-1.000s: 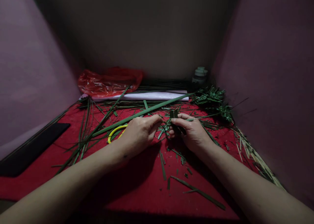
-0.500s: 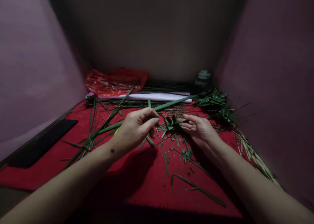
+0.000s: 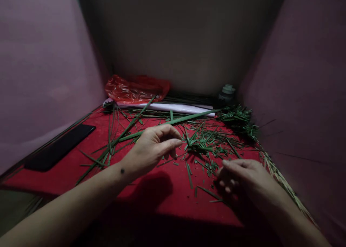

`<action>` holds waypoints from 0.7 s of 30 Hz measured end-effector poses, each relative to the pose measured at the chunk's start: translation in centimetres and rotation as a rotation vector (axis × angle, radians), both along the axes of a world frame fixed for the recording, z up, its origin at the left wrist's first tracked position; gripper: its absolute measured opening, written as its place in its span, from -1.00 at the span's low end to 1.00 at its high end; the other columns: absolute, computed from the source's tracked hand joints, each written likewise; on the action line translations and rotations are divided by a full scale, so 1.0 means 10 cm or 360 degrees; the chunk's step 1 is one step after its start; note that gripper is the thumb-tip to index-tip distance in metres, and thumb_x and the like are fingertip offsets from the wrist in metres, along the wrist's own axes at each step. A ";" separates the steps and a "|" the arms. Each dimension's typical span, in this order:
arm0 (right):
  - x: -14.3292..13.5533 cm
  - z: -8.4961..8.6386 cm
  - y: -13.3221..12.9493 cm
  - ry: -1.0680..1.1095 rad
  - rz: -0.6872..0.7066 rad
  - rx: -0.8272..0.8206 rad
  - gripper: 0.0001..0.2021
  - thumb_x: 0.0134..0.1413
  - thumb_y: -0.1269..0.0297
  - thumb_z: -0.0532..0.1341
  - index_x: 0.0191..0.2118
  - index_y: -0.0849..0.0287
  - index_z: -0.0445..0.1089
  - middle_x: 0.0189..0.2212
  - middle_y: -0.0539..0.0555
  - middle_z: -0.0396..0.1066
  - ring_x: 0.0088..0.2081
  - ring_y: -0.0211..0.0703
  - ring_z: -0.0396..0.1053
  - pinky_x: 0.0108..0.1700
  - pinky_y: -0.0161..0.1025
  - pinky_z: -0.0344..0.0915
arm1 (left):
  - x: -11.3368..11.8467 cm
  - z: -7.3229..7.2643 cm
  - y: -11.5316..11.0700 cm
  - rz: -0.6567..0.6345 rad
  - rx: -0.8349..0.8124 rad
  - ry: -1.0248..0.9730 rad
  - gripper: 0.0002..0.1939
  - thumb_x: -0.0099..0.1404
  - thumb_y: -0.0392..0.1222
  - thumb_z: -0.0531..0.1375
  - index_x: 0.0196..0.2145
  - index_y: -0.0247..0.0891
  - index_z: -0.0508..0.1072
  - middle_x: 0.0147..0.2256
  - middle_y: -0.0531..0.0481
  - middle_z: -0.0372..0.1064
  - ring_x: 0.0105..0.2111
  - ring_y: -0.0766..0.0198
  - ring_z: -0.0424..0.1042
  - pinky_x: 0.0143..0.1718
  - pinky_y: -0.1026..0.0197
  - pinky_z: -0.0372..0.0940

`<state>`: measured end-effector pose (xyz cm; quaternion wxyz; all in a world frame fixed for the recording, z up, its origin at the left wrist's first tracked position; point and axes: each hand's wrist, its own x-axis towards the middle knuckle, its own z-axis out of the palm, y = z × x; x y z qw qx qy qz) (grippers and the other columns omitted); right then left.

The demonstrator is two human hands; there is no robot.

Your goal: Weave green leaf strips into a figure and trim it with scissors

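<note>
My left hand [image 3: 159,142] is over the middle of the red table, thumb and forefinger drawn together in a pinch. Whatever lies between those fingertips is too small to make out. Just right of them is a folded green leaf piece [image 3: 199,148], with one strip pointing up; whether the fingers touch it I cannot tell. Lower and to the right, my right hand [image 3: 244,173] has curled fingers with the thumb against the forefinger, apart from the leaf piece. Anything inside it is hidden. Cut leaf bits [image 3: 211,167] lie scattered between the hands.
Long green leaf strips [image 3: 127,128] cross the red table [image 3: 175,203]. A black phone [image 3: 59,148] lies at left. Behind are a red plastic bag [image 3: 137,90], a white roll [image 3: 173,108] and a bottle [image 3: 227,93]. A dark green leaf bundle [image 3: 238,117] sits by the right wall.
My right hand has drawn away from the leaf piece, toward me and to the right, and its fingers have curled. The left hand stays near the piece. The whole view has shifted slightly.
</note>
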<state>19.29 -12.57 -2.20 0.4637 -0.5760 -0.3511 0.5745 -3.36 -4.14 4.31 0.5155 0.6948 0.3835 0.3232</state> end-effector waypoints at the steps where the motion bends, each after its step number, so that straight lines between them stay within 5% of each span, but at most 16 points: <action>1: -0.08 0.04 -0.06 0.0050 0.0115 -0.0095 -0.68 -0.08 0.10 0.23 -0.45 0.34 0.45 -0.61 0.16 0.42 -0.64 -0.26 0.35 -0.64 -0.39 0.22 | 0.02 -0.03 -0.04 -0.0043 -0.0073 -0.0058 -0.93 0.12 -0.30 0.16 -0.43 -0.34 0.31 -0.59 0.14 0.25 -0.62 0.47 0.26 -0.57 0.38 0.21; 4: -0.37 0.10 -0.13 0.0258 0.0079 0.0116 -0.69 -0.11 0.18 0.27 -0.19 0.19 0.43 -0.46 0.09 0.46 -0.57 -0.29 0.37 -0.53 -0.33 0.29 | 0.10 -0.16 -0.20 -0.0193 -0.0284 -0.0202 -0.86 0.08 -0.32 0.19 -0.43 -0.31 0.24 -0.57 0.16 0.24 -0.62 0.45 0.28 -0.55 0.34 0.22; 6: -0.54 0.08 -0.10 0.0274 0.0152 0.0306 -0.66 -0.07 0.24 0.26 -0.10 0.12 0.40 -0.57 0.00 0.42 -0.62 -0.35 0.31 -0.52 -0.35 0.26 | 0.15 -0.24 -0.30 -0.0253 -0.0351 -0.0259 -0.84 0.10 -0.30 0.19 -0.44 -0.29 0.21 -0.57 0.15 0.24 -0.61 0.44 0.28 -0.54 0.33 0.21; 11: -0.73 0.06 0.01 0.0486 -0.0053 0.0719 -0.90 -0.07 0.35 0.26 -0.37 0.16 0.50 -0.49 0.00 0.41 -0.53 -0.35 0.34 -0.53 -0.40 0.26 | 0.10 -0.26 -0.23 -0.0356 -0.0252 -0.0170 -0.83 0.15 -0.16 0.14 -0.37 -0.29 0.22 -0.51 0.07 0.30 -0.51 0.36 0.35 -0.46 0.27 0.26; 14: -0.67 0.14 0.02 0.0607 -0.0108 0.0685 -0.94 -0.08 0.35 0.26 -0.43 0.21 0.49 -0.39 0.08 0.46 -0.44 -0.27 0.41 -0.52 -0.42 0.30 | -0.14 -0.24 0.14 -0.0247 0.0229 0.0381 -0.77 0.21 -0.07 0.04 -0.30 -0.30 0.29 -0.38 -0.02 0.36 -0.38 0.28 0.38 -0.32 0.21 0.27; 17: -0.58 0.20 0.01 0.0811 -0.0125 0.0663 -0.94 -0.06 0.32 0.25 -0.45 0.18 0.45 -0.51 0.07 0.48 -0.55 -0.25 0.42 -0.64 -0.45 0.27 | -0.41 -0.34 0.53 0.0113 0.0828 0.1545 -0.73 0.20 -0.03 0.00 -0.33 -0.28 0.32 -0.30 -0.12 0.37 -0.27 0.14 0.36 -0.27 0.15 0.24; 21: -0.58 0.18 0.04 0.0924 -0.0069 0.0632 -0.93 -0.02 0.31 0.22 -0.39 0.17 0.42 -0.54 0.04 0.47 -0.65 -0.29 0.38 -0.72 -0.46 0.24 | -0.54 -0.52 0.69 0.0136 0.0845 0.1957 -0.71 0.22 -0.08 -0.08 -0.27 -0.29 0.32 -0.26 -0.22 0.39 -0.30 0.05 0.40 -0.36 0.12 0.23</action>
